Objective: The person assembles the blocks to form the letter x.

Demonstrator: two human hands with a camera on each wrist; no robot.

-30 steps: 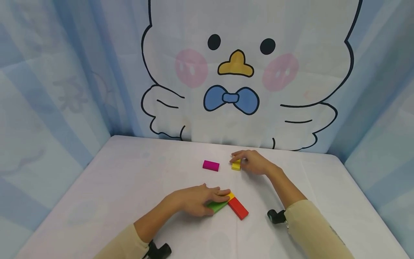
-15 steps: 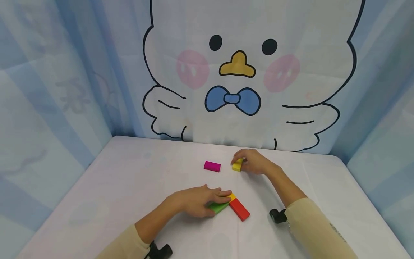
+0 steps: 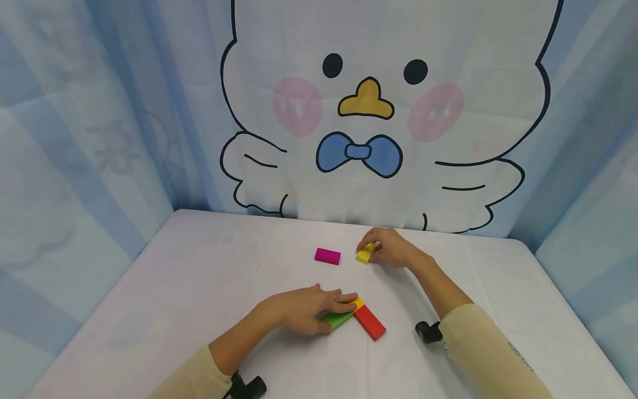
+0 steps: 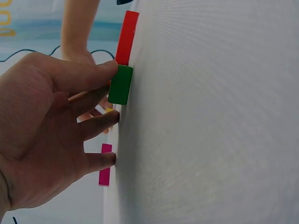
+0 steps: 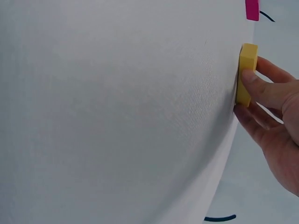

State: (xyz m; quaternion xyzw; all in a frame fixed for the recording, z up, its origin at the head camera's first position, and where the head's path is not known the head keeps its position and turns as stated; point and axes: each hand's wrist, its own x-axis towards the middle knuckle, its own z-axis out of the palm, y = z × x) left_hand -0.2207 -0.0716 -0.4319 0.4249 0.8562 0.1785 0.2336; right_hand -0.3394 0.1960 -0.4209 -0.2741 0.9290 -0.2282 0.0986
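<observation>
My right hand [image 3: 391, 248] pinches a yellow block [image 3: 366, 253] near the far side of the table. In the right wrist view the thumb presses on one face of this yellow block [image 5: 248, 57], and the other fingers are behind and below it. My left hand [image 3: 304, 310] lies over a green block [image 3: 338, 320], thumb on the near side and index finger across the far side, outer fingers spread onto the table. An orange-yellow piece [image 3: 359, 303] shows at the fingertips, partly covered. Against it rests one end of a red block [image 3: 370, 322], slanting toward the right.
A magenta block [image 3: 327, 256] lies left of the right hand on the white table [image 3: 199, 288]. Behind the table's far edge hangs a cloth printed with a cartoon bird [image 3: 279, 50]; blue curtains [image 3: 75, 166] close in both sides. Small black devices [image 3: 428, 332] sit at the wrists.
My right fingers have drawn in around the yellow block, and it has turned to a more slanted angle. The left hand and the other blocks keep their places.
</observation>
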